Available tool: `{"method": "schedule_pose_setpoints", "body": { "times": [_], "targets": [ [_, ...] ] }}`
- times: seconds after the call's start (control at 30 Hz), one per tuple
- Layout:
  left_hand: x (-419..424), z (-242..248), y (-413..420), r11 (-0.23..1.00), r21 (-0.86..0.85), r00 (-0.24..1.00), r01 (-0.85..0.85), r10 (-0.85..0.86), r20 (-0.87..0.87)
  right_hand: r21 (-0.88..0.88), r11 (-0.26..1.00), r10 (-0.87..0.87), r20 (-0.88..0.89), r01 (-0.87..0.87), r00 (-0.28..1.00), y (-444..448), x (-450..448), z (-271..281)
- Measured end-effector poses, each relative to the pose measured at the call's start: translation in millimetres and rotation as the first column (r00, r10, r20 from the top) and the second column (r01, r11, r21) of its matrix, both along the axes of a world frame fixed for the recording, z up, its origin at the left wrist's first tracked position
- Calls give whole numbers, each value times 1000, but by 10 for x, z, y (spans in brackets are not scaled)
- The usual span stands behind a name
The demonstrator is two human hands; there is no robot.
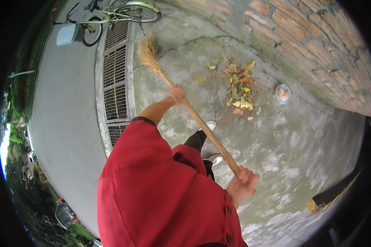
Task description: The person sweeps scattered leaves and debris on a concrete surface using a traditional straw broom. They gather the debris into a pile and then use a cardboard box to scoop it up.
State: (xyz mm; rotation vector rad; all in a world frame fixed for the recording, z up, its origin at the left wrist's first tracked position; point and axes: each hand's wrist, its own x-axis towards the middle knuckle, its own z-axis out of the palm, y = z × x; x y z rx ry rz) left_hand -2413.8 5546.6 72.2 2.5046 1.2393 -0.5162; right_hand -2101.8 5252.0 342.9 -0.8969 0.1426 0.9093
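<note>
A straw broom with a wooden handle slants across the view, its bristles at the upper left over the concrete beside the drain grate. My left hand grips the shaft not far from the bristles. Near the handle's other end, my right hand is closed around it. A pile of dry and green leaves lies on the concrete, apart from the bristles. Between the pile and the brick wall sits a round, clear plastic container or bag with something orange-brown inside.
A long metal drain grate borders the road. At the top left stands a pale green bicycle with a light box on it. A brick wall runs along the upper right. Yellow-and-black striped edging shows at lower right.
</note>
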Motion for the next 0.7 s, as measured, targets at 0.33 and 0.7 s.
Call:
{"method": "schedule_pose_setpoints", "body": {
  "times": [0.33, 0.7],
  "targets": [
    [2645, 1252, -2242, 900, -128, 698, 416, -226, 679, -164, 701, -508, 570, 695, 646, -2858, 1656, 1095],
    [1064, 116, 651, 924, 88, 916, 372, -381, 127, -292, 925, -275, -66, 245, 959, -460, 151, -451]
  ]
}}
